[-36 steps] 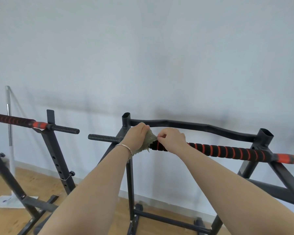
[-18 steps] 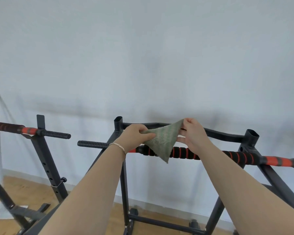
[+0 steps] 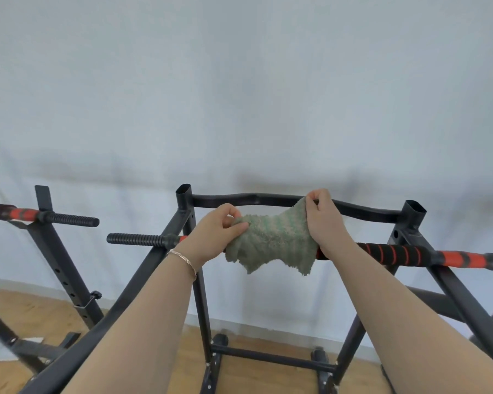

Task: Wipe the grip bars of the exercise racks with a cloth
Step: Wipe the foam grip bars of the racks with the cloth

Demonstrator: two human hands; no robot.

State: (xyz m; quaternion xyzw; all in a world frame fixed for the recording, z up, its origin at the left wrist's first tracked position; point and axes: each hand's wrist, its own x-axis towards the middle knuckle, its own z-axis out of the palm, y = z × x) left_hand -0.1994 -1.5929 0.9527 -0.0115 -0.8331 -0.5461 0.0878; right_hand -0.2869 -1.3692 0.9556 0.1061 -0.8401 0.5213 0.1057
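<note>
A green fluffy cloth is stretched between both hands, hanging in front of the black grip bar with red stripes. My left hand, with a bracelet on the wrist, pinches the cloth's left edge. My right hand pinches its upper right corner, higher up, near the wavy black top bar of the rack. The cloth covers the bar's middle stretch. A ribbed black bar end sticks out left of the rack.
A second rack stands on the left with its own red-and-black bar. A plain pale wall is behind. The rack's black legs and cross brace rest on a wooden floor.
The cloth, first bunched on the bar under my left hand, has been lifted and spread out wide between both hands. My right hand has moved up and to the right.
</note>
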